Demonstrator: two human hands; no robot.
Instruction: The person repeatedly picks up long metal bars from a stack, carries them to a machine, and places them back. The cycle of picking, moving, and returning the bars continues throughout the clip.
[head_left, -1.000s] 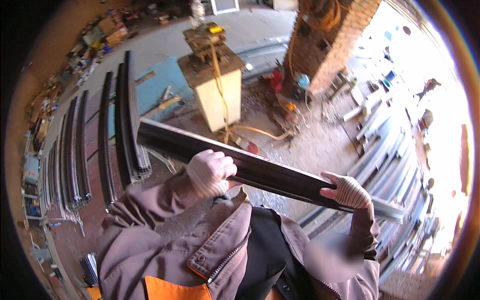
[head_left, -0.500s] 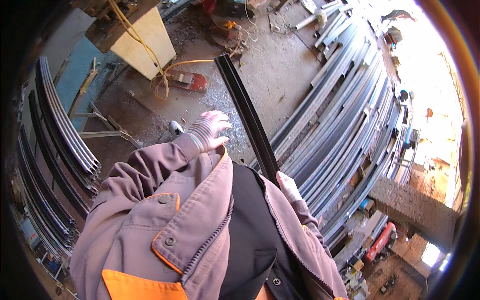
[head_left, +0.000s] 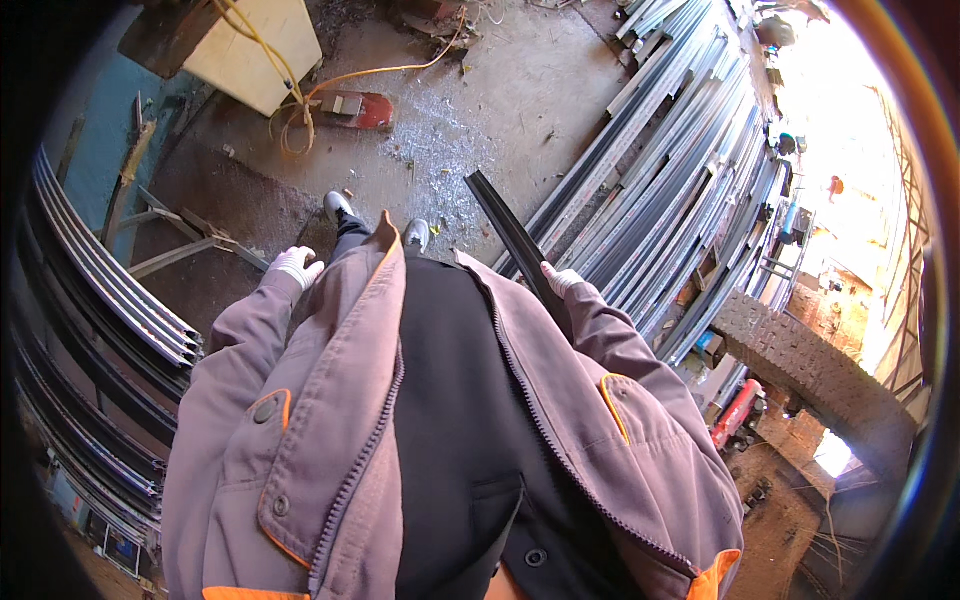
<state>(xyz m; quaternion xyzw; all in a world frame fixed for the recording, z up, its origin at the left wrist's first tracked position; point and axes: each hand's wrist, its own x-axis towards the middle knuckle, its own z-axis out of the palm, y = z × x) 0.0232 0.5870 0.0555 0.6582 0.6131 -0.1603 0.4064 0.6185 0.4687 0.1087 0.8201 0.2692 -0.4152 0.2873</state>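
Observation:
My right hand [head_left: 561,279], in a pale glove, is closed around a long black metal profile [head_left: 510,228]. The profile slants away from my right side, its far end above the floor and its near end hidden behind my forearm and jacket. My left hand [head_left: 298,267], also in a pale glove, hangs at my left side with loosely curled fingers and a gap at the thumb. Nothing shows in it. It is nearest to my left leg, above the dirty floor [head_left: 270,210].
Many long metal profiles [head_left: 640,190] lie stacked on the right. Others [head_left: 110,255] rest on a rack at the left. Ahead are a cream box-shaped cabinet [head_left: 260,55], a red base plate [head_left: 370,110] and a yellow cable [head_left: 395,68]. A rough beam [head_left: 810,365] stands at the lower right.
My left hand has dropped from in front of my chest to my left side. The black profile has swung lower and drawn back beside me, still in my right hand. My view has shifted.

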